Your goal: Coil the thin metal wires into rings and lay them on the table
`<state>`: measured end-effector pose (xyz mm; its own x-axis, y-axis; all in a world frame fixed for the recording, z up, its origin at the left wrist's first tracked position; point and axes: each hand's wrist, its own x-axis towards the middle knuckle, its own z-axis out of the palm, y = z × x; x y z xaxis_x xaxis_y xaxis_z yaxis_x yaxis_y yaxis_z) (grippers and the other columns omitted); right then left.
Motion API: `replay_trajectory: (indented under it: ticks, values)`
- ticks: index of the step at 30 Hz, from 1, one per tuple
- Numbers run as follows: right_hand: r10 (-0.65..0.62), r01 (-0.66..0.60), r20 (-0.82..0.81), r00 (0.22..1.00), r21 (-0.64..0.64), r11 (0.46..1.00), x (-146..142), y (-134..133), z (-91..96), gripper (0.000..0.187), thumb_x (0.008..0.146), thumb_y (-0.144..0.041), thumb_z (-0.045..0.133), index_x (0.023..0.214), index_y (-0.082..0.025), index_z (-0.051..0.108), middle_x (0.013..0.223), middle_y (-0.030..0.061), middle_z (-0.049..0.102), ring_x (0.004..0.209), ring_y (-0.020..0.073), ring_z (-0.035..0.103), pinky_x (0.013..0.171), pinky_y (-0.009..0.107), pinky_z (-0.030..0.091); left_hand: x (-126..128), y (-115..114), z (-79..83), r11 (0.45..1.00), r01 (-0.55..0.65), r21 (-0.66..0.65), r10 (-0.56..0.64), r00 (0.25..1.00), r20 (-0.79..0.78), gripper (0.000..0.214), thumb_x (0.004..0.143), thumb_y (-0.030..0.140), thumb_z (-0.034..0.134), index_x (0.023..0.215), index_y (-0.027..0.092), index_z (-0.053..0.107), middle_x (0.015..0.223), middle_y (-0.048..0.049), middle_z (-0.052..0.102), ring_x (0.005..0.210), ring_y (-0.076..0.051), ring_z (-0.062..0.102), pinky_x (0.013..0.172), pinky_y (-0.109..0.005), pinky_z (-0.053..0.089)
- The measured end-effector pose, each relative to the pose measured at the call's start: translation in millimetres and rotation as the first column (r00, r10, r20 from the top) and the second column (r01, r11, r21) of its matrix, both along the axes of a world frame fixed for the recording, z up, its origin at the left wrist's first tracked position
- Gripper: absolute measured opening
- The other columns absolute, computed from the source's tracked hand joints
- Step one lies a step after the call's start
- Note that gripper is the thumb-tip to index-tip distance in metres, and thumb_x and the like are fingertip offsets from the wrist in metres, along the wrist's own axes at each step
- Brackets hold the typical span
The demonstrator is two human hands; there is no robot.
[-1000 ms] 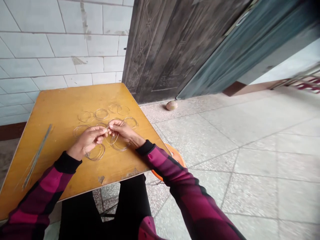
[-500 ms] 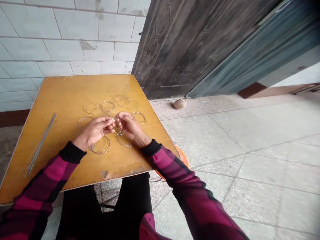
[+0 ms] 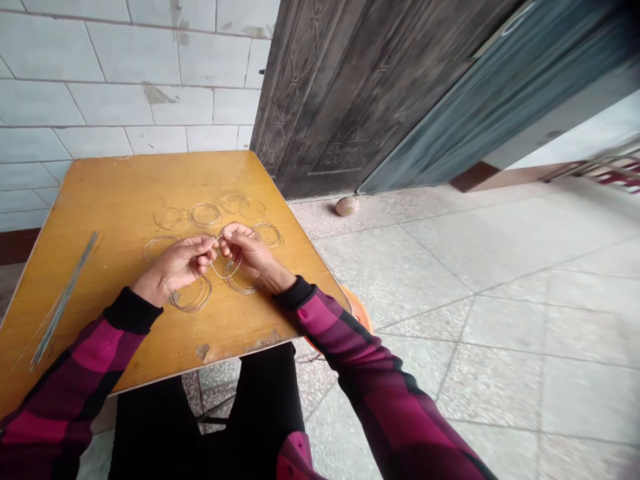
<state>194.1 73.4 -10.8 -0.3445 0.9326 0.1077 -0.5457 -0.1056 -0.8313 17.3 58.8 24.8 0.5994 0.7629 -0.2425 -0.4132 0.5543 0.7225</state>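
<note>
A thin silvery wire ring [image 3: 226, 277] is held above the table between my hands. My left hand [image 3: 184, 261] pinches one part of the wire between thumb and fingertips. Close beside it, my right hand [image 3: 249, 250] pinches another part, its fingers curled. Below my left hand lies a bundle of wire rings [image 3: 196, 309]. Another ring bundle [image 3: 245, 291] is partly covered by my right hand. Further wire rings [image 3: 205, 215] lie beyond my hands. Whether the held wire's ends are joined is hidden by my fingers.
A bundle of straight wires [image 3: 63, 303] lies on the left of the yellow wooden table [image 3: 115, 193]. The tabletop is chipped at its front edge. An orange stool [image 3: 361, 310] stands under the right side. A roundish stone-like object [image 3: 347, 206] sits on the floor by the dark door [image 3: 340, 100].
The view has shifted slightly to the right. Between my fingers, the wire has turned so that more of its loop shows below my hands. Both hands still pinch it.
</note>
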Motion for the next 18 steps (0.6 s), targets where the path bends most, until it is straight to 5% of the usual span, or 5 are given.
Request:
replay_trajectory:
  ticks: [10, 18]
  values:
    - [0.039, -0.041, 0.069, 0.997, 0.029, 0.999, 3.5, -2.0, 5.1, 0.029, 0.069, -0.038, 0.084, 0.075, -0.017, 0.065, 0.063, -0.0046, 0.068, 0.053, 0.0052, 0.059, 0.054, 0.016, 0.045, -8.3, 5.8, -5.1, 0.983, 0.127, -0.131, -0.133, 0.990, -0.037, 0.009, 0.073, 0.014, 0.078, 0.075, 0.010, 0.071, 0.062, -0.0022, 0.066, 0.043, -0.003, 0.053, 0.041, -0.012, 0.043]
    - [0.140, -0.148, 0.101, 0.985, 0.073, 0.986, 5.4, -4.0, 5.2, 0.025, 0.071, -0.034, 0.082, 0.074, -0.016, 0.065, 0.062, -0.0052, 0.065, 0.051, 0.0052, 0.056, 0.053, 0.018, 0.045, -12.2, 8.6, -8.9, 0.949, 0.309, -0.066, -0.313, 0.948, -0.055, 0.007, 0.073, 0.015, 0.075, 0.073, 0.011, 0.070, 0.063, -0.0046, 0.068, 0.042, -0.005, 0.052, 0.041, -0.013, 0.042]
